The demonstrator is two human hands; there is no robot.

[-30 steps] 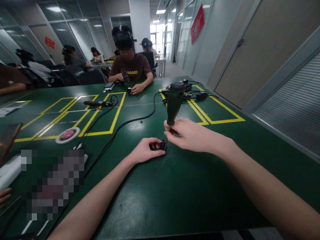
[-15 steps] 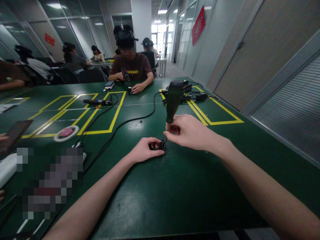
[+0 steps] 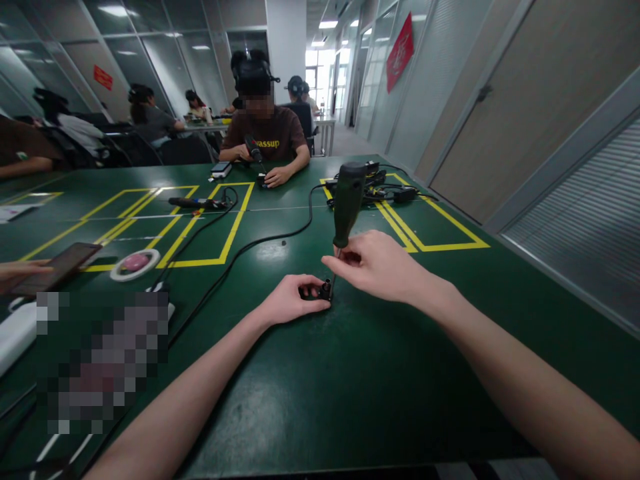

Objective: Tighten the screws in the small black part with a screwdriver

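A: What are the hands holding?
B: The left hand (image 3: 293, 298) pinches a small black part (image 3: 325, 291) down on the green table (image 3: 350, 393). The right hand (image 3: 387, 265) has its fingers round the thin metal rod of a screwdriver (image 3: 349, 203), under the big handle.

A: Where's the tip?
B: Down by the right side of the black part. It's too small to tell if it sits in a hole.

A: What could go wrong?
B: The handle is fat, leans a bit right, and no hand is on it. If the fingers get loose, it could tip over. The tip could slip and poke the left hand, since those fingers are so near. The part is tiny, so a hard push might make it slide.

A: Is anything in the way?
B: Not right at the part. A black cord (image 3: 270, 238) runs past, left of the left hand. The handle hides some of a pile of cables (image 3: 400, 193) farther back. Across the table, another person (image 3: 265, 133) holds a black tool (image 3: 253, 149).
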